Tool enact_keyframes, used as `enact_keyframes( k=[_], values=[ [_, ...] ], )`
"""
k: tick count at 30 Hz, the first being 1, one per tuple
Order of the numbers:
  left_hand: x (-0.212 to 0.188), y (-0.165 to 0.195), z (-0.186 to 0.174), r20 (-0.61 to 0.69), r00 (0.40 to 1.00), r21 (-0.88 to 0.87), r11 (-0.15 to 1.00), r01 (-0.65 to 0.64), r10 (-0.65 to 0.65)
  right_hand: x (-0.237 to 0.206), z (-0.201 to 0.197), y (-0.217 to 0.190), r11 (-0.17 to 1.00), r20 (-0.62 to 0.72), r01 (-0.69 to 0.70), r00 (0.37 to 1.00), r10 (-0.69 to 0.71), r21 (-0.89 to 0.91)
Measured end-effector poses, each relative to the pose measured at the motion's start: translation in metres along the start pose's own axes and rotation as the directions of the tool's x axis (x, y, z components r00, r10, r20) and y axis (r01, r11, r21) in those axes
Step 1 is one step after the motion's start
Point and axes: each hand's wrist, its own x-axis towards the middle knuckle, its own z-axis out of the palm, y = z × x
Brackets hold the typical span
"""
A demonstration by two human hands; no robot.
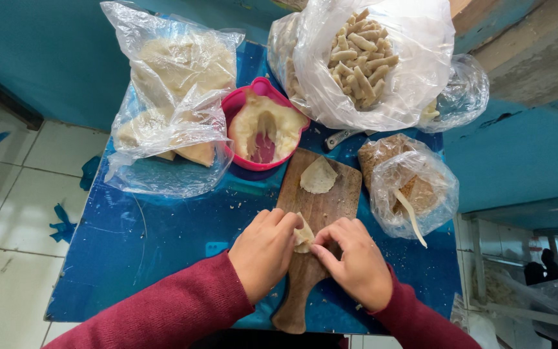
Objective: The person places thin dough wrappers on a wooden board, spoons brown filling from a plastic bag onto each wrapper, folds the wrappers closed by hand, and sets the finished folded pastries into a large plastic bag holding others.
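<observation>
Left hand (265, 251) and right hand (354, 262) both pinch closed on a pale folded dough piece (303, 235) over the brown wooden paddle board (321, 207) near the blue table's (156, 245) front edge

Blue table (163, 245) w/ board (321, 200), bags (175, 97), pink bowl (240, 103)

A small table (163, 258) with a shiny blue top stands against a wall (46, 58) painted in teal colour. The floor (8, 213) on the left is made of pale square tiles with dark joints, and some blue scraps (64, 226) lie on it near the table edge. On the right the teal paint (518, 148) looks cracked in places, a brown wooden beam (524, 45) crosses the upper corner, and soft daylight falls evenly on everything.
</observation>
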Motion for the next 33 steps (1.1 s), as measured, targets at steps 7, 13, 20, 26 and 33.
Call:
enact_keyframes(
  k=[7,13,20,26,33],
  values=[
    [-0.001,0.0,0.001,0.022,0.999,-0.078,0.996,0.04,-0.038,0.0,-0.002,-0.003,0.888,0.143,-0.413,0.91,0.39,0.201],
    [0.0,0.0,-0.001,0.019,1.0,-0.062,0.998,0.009,-0.008,-0.003,0.004,-0.005,0.888,0.025,-0.291,0.953,0.302,0.357],
    [0.0,0.003,-0.006,0.015,0.999,-0.003,0.999,-0.046,0.046,-0.001,0.011,-0.007,0.908,-0.024,-0.227,0.968,0.251,0.353],
    [-0.002,-0.002,-0.004,0.097,0.994,0.082,0.995,-0.064,0.056,0.001,0.018,-0.011,0.915,-0.036,-0.216,0.969,0.242,0.34],
    [-0.002,-0.004,-0.004,0.121,0.991,0.115,0.991,-0.063,0.049,0.002,0.014,-0.013,0.985,-0.165,0.17,0.971,-0.171,-0.018]
  ],
)
